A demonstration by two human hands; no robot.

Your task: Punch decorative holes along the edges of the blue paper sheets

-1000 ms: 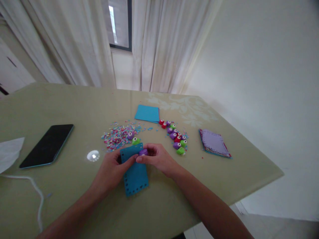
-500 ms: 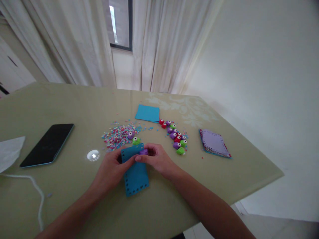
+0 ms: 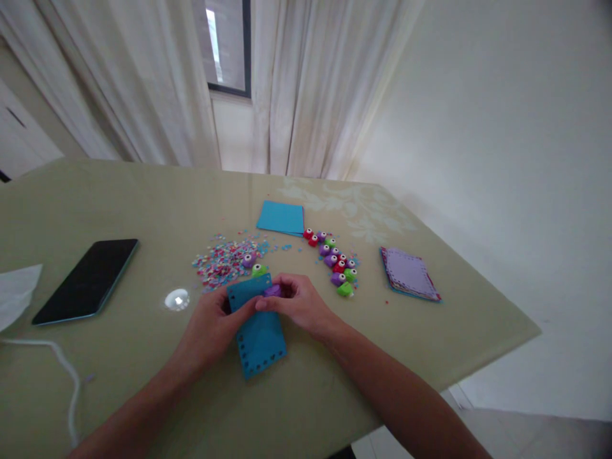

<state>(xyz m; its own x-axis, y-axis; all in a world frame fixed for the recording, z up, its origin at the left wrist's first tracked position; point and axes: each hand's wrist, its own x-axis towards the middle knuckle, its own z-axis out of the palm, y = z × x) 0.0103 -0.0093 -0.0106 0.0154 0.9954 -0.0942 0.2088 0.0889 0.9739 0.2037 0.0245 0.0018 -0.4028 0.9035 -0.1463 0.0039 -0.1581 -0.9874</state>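
Right hand (image 3: 300, 302) pinches the small purple plastic punch (image 3: 273, 291) at twelve o'clock on the blue perforated paper sheet (image 3: 257, 326); left hand (image 3: 210, 325) apparently grips its edge.

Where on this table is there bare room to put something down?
Bare: olive glass table behind black phone; near edge right of punched blue card, below purple-topped card stack. Crowded: confetti pile, small paper punches, both hands.

Black phone (image 3: 86, 279) and purple card stack (image 3: 410, 273) lie well apart.
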